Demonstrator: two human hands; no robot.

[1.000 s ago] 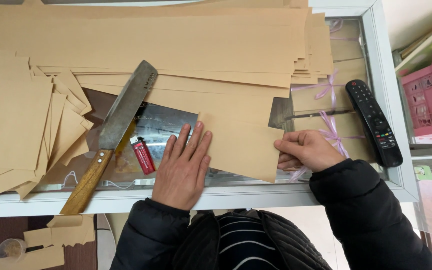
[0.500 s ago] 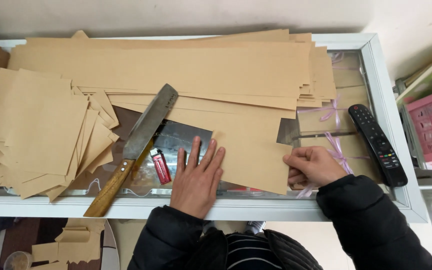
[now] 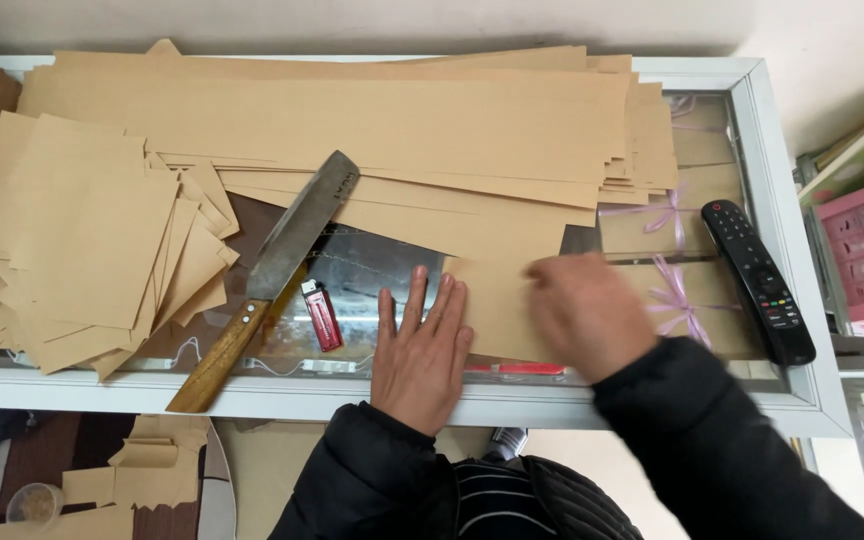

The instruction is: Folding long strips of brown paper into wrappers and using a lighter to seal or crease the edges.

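1. On the glass-topped white-framed table (image 3: 797,400), in the head view, the left hand (image 3: 420,350) is lying flat with fingers spread wide, pressing the left edge of a small tan kraft-paper sheet (image 3: 497,310) at the near middle.
2. The right hand (image 3: 587,315) is blurring over the sheet's right part; I cannot tell whether it is gripping or open.
3. The sheet is looking light, thin and floppy, likely sliding easily on glass; taking it by a free edge seems best.
4. Left of the hands, a red lighter (image 3: 322,315) and a wooden-handled steel cleaver (image 3: 272,270) are lying near; its blade is the thing to avoid.
5. Long kraft strips (image 3: 352,120) are covering the far side, cut squares (image 3: 82,240) the left, and a black remote control (image 3: 757,280) is sitting at the right.
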